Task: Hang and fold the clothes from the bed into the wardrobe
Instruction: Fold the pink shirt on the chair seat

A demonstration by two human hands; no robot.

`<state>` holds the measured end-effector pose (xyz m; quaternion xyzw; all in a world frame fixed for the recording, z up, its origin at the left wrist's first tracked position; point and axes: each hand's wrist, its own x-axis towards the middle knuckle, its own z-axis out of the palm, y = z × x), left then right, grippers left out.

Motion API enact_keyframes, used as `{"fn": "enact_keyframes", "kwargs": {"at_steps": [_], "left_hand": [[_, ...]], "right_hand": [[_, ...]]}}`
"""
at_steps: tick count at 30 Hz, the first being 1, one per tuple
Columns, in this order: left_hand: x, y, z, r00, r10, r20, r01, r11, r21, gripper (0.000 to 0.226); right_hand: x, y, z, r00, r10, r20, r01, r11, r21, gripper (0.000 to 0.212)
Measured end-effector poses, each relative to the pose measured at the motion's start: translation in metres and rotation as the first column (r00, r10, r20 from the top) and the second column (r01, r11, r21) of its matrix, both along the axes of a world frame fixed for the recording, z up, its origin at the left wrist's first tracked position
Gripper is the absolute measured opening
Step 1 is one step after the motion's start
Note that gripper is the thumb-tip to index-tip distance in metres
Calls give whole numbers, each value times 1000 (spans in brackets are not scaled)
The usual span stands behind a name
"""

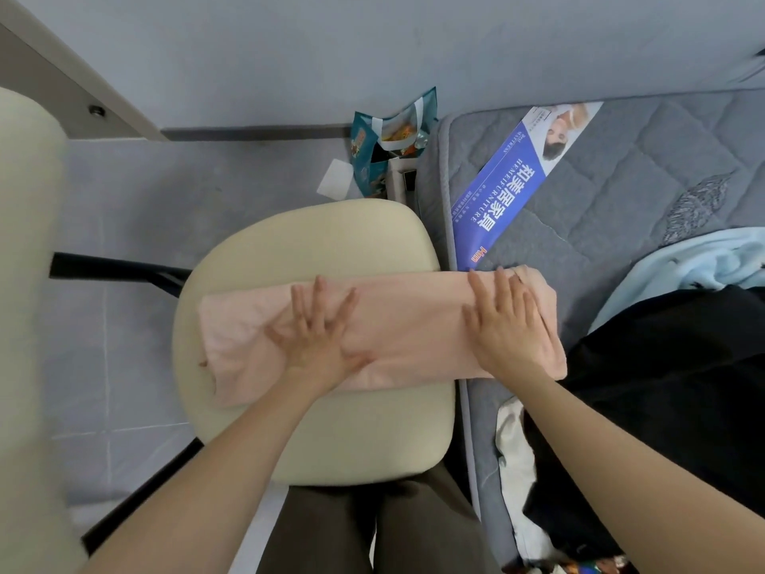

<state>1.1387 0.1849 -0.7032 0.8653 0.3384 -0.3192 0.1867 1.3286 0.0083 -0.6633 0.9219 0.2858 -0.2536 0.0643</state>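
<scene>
A pink garment [414, 325], folded into a long strip, lies across the cream chair seat [314, 441] and reaches onto the grey mattress [621, 180]. My left hand [318, 329] presses flat on its middle with fingers spread. My right hand [509, 325] lies flat on its right end at the mattress edge. On the bed to the right sit a black garment [670, 387], a light blue garment [695, 258] and a white piece [513, 441].
A blue printed banner [505, 192] lies on the mattress. A teal shopping bag [385, 147] stands on the floor between chair and wall. The cream chair back [29, 283] rises at the left. Grey tiled floor [145, 209] surrounds the chair.
</scene>
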Motion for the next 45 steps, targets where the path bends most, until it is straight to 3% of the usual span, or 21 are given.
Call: {"fn": "enact_keyframes", "kwargs": {"at_steps": [3, 6, 11, 14, 17, 21, 26, 28, 30, 33, 35, 37, 41, 45], "left_hand": [[4, -5, 1, 999, 28, 35, -28, 1000, 14, 110], [27, -14, 11, 982, -69, 177, 63, 997, 45, 98], [94, -36, 25, 909, -203, 365, 198, 979, 52, 63], [118, -39, 23, 905, -187, 381, 175, 982, 66, 45], [123, -31, 14, 912, -163, 376, 140, 986, 87, 33], [121, -22, 7, 882, -147, 448, 137, 989, 55, 31], [121, -16, 13, 898, -96, 430, 89, 995, 35, 28], [122, -17, 14, 906, -63, 418, 61, 998, 18, 27], [124, -20, 16, 916, -18, 400, 27, 999, -17, 27], [125, -22, 17, 934, 14, 357, -4, 1000, -29, 27], [122, -23, 16, 942, -6, 336, 12, 1000, -15, 26], [120, -22, 14, 944, -41, 328, 45, 999, -4, 24], [123, -19, 11, 952, -11, 307, 21, 999, -28, 23], [127, -23, 11, 954, 15, 298, 0, 999, -47, 33]], "right_hand": [[23, -22, 7, 988, -107, 114, 85, 979, 186, 43], [45, -19, 9, 960, -235, 155, 184, 939, 289, 35], [74, 3, 4, 862, -505, -30, 502, 845, 185, 32], [86, 8, 4, 822, -560, -103, 568, 820, 72, 25], [94, 3, 9, 792, -585, -171, 604, 793, 84, 13], [105, -9, 14, 687, -680, -257, 727, 647, 230, 17], [115, -29, 13, 528, -813, -246, 836, 447, 320, 19], [113, -31, 12, 511, -820, -259, 837, 407, 366, 20], [107, -30, 10, 533, -793, -294, 833, 430, 349, 35], [92, -31, 4, 576, -752, -321, 817, 550, 174, 56], [83, -34, 3, 668, -697, -260, 742, 651, 160, 45], [83, -35, 5, 730, -659, -182, 683, 692, 234, 38], [90, -32, 7, 766, -637, -86, 627, 711, 319, 25], [68, -25, 10, 784, -606, 131, 491, 737, 465, 21]]}}
